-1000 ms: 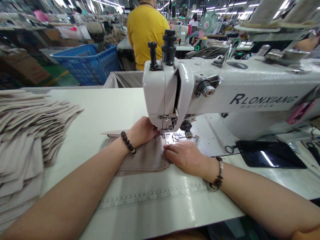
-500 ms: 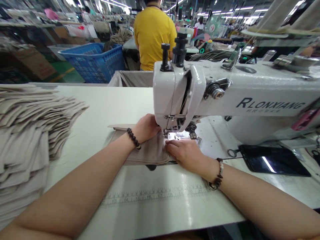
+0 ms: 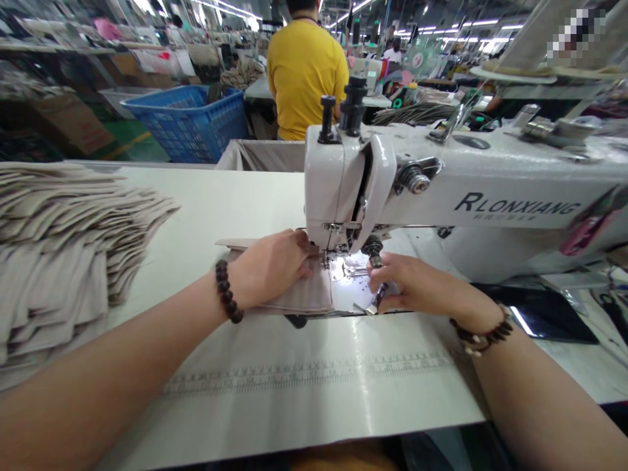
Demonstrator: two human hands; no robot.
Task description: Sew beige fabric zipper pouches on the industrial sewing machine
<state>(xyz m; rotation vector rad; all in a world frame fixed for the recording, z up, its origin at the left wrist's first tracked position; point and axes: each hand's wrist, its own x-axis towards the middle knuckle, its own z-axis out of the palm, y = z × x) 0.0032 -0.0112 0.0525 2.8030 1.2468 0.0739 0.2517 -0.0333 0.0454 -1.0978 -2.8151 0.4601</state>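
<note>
A beige fabric piece (image 3: pixel 314 291) lies under the needle area of the white sewing machine (image 3: pixel 326 190). My left hand (image 3: pixel 272 265) rests on it, fingers curled together on the cloth just left of the presser foot (image 3: pixel 326 260); the fingertips are partly hidden by the machine head. To the right of the cloth, my right hand (image 3: pixel 417 281) is closed with thumb and fingers around a small dark and silver metal piece (image 3: pixel 379 297). Its exact shape is partly covered by the fingers. The lit metal plate (image 3: pixel 350 278) shows between the hands.
Stacked beige fabric pieces (image 3: pixel 53 281) cover the table's left side. A black tablet (image 3: pixel 554 320) lies beyond my right wrist. Past the table stand a cloth-lined bin (image 3: pixel 275 156), a blue basket (image 3: pixel 196 124) and a person in a yellow shirt (image 3: pixel 308 72). A printed ruler (image 3: pixel 314 376) runs along the front.
My right hand has left the fabric's edge, moved right and closed around the small metal piece. My left hand has shifted slightly left and lies further over the cloth. The view has shifted slightly.
</note>
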